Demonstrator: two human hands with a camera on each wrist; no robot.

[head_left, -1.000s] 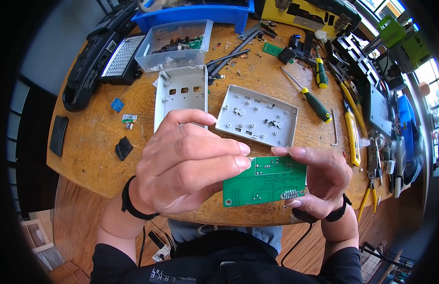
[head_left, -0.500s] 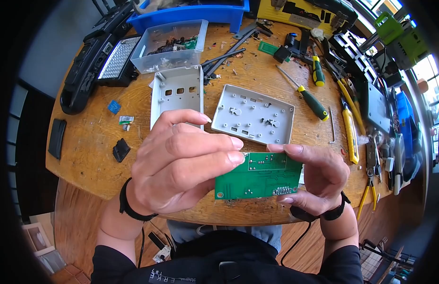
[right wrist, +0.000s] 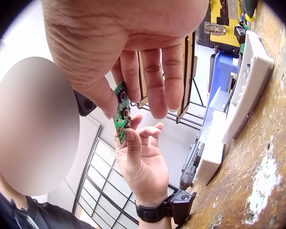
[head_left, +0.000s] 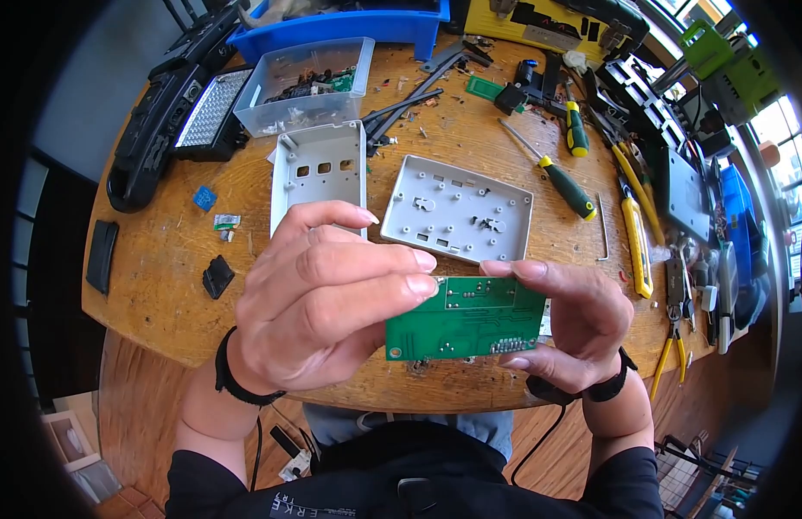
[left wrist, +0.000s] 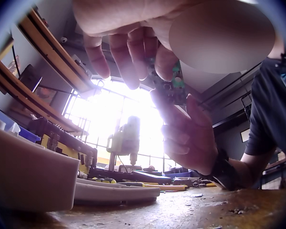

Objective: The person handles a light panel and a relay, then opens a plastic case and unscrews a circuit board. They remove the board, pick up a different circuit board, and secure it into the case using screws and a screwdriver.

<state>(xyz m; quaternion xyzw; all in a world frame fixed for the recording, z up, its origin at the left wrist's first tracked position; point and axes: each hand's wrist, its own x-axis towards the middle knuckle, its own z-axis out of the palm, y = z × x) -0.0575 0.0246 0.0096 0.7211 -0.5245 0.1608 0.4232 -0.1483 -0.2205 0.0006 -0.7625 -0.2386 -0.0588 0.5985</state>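
Observation:
A green circuit board [head_left: 466,324] is held up above the table's front edge, its soldered side facing the head view. The left hand [head_left: 319,298] pinches its upper left part, fingertips on the soldered face. At the other end the right hand [head_left: 574,320] grips the board between a finger on the top edge and the thumb at the lower corner. In the right wrist view, components show on the other face of the board [right wrist: 121,112], between the right hand [right wrist: 133,62] and the left hand [right wrist: 145,167]. Beyond the hands lie two pale housing halves [head_left: 332,186] [head_left: 457,208].
A clear bin of parts [head_left: 306,104] stands at the back left beside a lamp-like device [head_left: 215,112]. Screwdrivers [head_left: 569,189], a yellow cutter [head_left: 636,246] and pliers [head_left: 675,303] lie at the right. Small scraps [head_left: 217,277] lie at the left.
Both hands and the board have shifted slightly left and up in the head view, and the table's contents have also drifted left. The hold on the board looks the same.

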